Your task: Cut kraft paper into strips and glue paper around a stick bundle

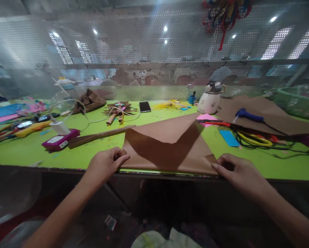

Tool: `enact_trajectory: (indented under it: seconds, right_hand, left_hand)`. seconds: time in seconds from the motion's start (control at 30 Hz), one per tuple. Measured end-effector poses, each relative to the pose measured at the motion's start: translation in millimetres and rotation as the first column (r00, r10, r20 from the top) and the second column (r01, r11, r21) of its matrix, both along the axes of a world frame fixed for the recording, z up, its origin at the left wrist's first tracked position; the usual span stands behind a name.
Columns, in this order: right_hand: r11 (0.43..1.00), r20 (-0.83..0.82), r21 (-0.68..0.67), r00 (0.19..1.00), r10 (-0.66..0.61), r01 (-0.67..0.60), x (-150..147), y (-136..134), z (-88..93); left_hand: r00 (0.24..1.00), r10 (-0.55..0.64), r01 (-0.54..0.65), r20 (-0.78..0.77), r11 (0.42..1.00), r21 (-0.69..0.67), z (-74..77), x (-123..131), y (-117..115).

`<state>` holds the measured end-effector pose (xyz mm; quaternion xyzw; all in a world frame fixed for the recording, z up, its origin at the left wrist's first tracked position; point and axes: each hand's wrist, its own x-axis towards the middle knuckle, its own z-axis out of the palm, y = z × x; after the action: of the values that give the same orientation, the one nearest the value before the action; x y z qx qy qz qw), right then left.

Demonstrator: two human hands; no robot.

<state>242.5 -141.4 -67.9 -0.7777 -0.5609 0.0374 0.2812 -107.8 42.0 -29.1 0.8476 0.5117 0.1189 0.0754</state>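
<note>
A folded sheet of brown paper (167, 146) lies on the green table (92, 156) at its near edge, with two flaps turned in to form a V. My left hand (105, 164) pinches the paper's near left corner, fingers curled together. At the near right corner my right hand (238, 172) presses on the paper with its fingers bent over the edge.
A magenta box with a white charger (60, 137) and a brown paper roll (100, 135) lie left. A white jug (209, 98), phone (144, 106), blue glue gun (247, 115), red scissors (216, 123), cables (257, 137) and another brown sheet (268, 113) sit behind and right.
</note>
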Motion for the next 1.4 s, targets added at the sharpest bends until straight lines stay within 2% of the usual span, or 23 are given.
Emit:
enact_trajectory:
  seconds: [0.37, 0.5, 0.73, 0.9, 1.03, 1.17, 1.4]
  right_hand:
    - [1.000, -0.013, -0.016, 1.000, 0.011, -0.011, -7, 6, 13.1]
    - [1.000, -0.025, -0.007, 1.000, 0.001, -0.001, -8, 6, 12.2]
    - [0.999, -0.021, -0.012, 0.999, -0.032, 0.032, -8, 7, 8.3]
    - [0.999, -0.030, -0.019, 0.999, -0.034, 0.033, -8, 7, 5.9]
    - [0.999, -0.035, -0.027, 0.999, -0.023, 0.022, -5, 5, 2.5]
    - [0.998, -0.032, -0.058, 0.999, -0.005, 0.003, -3, 5, -0.5]
    - [0.999, -0.009, -0.031, 1.000, 0.010, -0.010, 3, 7, -12.7]
  left_hand:
    - [1.000, 0.026, -0.026, -0.016, 1.000, 0.003, -5.8, -4, 8]
    - [0.999, 0.034, -0.033, -0.022, 0.998, 0.052, -6.8, -5, 6]
    - [0.993, 0.029, -0.025, -0.112, 0.999, 0.037, -4.9, -3, 4]
    - [0.989, 0.094, -0.074, -0.117, 0.983, 0.165, -6.3, -1, -3]
    - [0.990, 0.046, -0.012, -0.131, 0.968, 0.252, -8.9, -1, -9]
    - [0.994, -0.005, 0.035, -0.113, 0.964, 0.265, -11.3, -2, -11]
    - [0.995, -0.081, 0.096, -0.060, 0.951, 0.294, -14.4, -3, -14]
